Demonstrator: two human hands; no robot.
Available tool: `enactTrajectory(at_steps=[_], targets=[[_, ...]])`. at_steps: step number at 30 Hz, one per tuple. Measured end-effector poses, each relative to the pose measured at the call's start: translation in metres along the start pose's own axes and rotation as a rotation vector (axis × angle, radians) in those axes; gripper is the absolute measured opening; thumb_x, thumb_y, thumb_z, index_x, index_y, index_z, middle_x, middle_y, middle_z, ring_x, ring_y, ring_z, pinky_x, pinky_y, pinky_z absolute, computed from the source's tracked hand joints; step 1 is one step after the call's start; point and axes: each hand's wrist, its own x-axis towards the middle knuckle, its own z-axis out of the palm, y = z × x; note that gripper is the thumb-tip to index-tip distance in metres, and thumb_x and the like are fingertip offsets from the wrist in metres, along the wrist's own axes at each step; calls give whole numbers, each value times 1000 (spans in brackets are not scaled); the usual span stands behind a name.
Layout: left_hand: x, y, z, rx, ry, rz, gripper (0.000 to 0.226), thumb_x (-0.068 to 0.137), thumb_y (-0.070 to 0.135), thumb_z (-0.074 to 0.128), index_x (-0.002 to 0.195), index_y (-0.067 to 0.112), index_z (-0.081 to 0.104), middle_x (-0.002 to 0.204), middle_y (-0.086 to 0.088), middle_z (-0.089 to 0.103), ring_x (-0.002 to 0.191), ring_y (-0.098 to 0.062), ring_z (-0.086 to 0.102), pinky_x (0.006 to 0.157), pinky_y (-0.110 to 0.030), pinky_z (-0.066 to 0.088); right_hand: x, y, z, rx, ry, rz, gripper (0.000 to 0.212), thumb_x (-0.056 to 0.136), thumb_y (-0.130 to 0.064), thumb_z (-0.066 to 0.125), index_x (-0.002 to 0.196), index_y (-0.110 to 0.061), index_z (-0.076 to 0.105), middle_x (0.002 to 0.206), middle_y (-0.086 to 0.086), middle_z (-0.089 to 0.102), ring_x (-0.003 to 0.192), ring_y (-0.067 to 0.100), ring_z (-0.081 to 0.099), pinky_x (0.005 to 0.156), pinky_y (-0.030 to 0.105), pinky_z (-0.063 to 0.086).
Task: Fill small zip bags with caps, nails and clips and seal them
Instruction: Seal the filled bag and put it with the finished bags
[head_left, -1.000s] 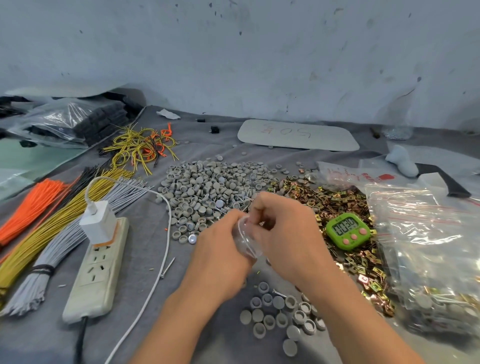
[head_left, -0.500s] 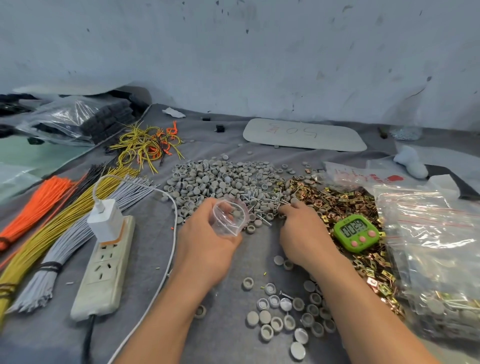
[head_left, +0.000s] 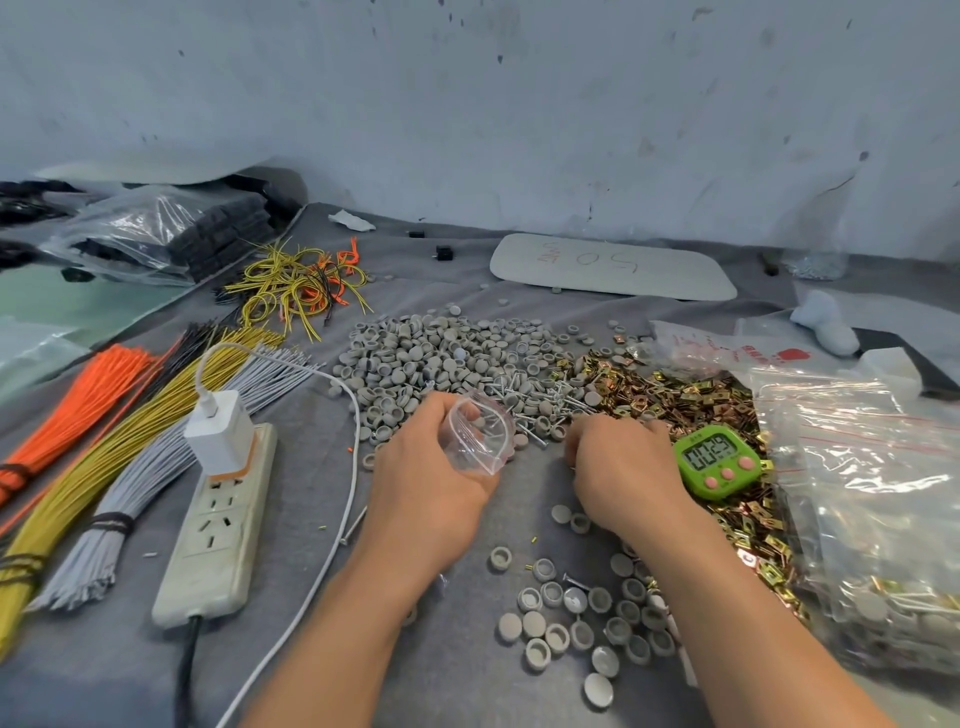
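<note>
Holding a small clear bag (head_left: 480, 439) by its open mouth, the left grip (head_left: 431, 488) hovers at the near edge of the caps (head_left: 441, 353). The right grip (head_left: 623, 467) curls into nails (head_left: 524, 413) beside clips (head_left: 675, 395) on the desk (head_left: 291, 649); whether it has caught anything cannot be told. Filling appears under way, and the next move calls for a clean pick dropped into the bag's mouth.

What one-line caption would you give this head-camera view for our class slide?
Left hand holds an open zip bag; right hand reaches the nails beside the grey caps.
</note>
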Motion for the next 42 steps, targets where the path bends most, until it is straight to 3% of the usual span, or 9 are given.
enactTrajectory(at_steps=[6,10,14,18,25,27,31,35,42], targets=[[-1,3,3,17,-26,30,35,77,16,79,98,36,59,85,16,68,82,-6,62,72,-30,50,-10,-2,-11,274,147,-18,46,88,6,58,113,-30,72,117,3,67,107,28,64,98,37,47],[-5,5,8,51,-68,63,40,74,19,80,95,41,55,83,21,65,80,-1,59,61,-11,37,-29,1,-19,751,378,-42,27,96,-7,65,84,-30,75,81,-17,68,72,2,63,60,9,44],[-10,3,11,69,-93,91,49,69,19,85,97,43,52,81,23,63,87,18,53,63,-4,38,-50,-3,-26,1017,350,-159,20,89,-12,78,79,-29,79,72,-16,73,64,-1,64,59,13,49],[-11,10,12,26,-169,149,55,68,19,85,100,50,53,91,32,64,84,11,58,60,-8,40,-51,-6,-25,1078,248,-164,19,84,-13,84,76,-31,83,69,-19,72,57,-2,61,52,9,41],[-7,12,13,-61,-112,117,44,67,16,83,99,39,62,85,20,69,77,3,62,62,-18,42,-43,2,-26,1027,380,-75,19,87,-21,78,81,-38,83,72,-22,73,69,0,67,52,15,49],[-5,11,13,-89,-95,107,43,67,14,83,98,37,63,85,20,69,75,3,62,59,-13,40,-40,14,-23,762,375,12,19,93,-18,72,93,-34,82,84,-16,77,66,0,67,55,15,52],[-5,7,10,-102,-30,99,45,67,13,86,95,38,61,86,20,69,79,8,61,60,-6,40,-33,25,-4,199,14,117,30,91,-12,62,119,-22,70,117,7,73,104,31,67,86,39,58],[-6,7,11,-93,-34,114,47,68,13,87,94,40,60,87,26,67,79,11,60,63,-3,40,-31,27,2,98,-77,3,22,88,-9,58,108,-14,65,107,8,63,95,30,63,67,33,47],[-8,11,14,-56,-54,125,44,69,16,86,95,39,59,85,27,65,79,9,58,58,-7,39,-37,30,1,145,-59,-10,16,83,-9,67,92,-21,73,94,5,71,87,29,67,71,36,59]])
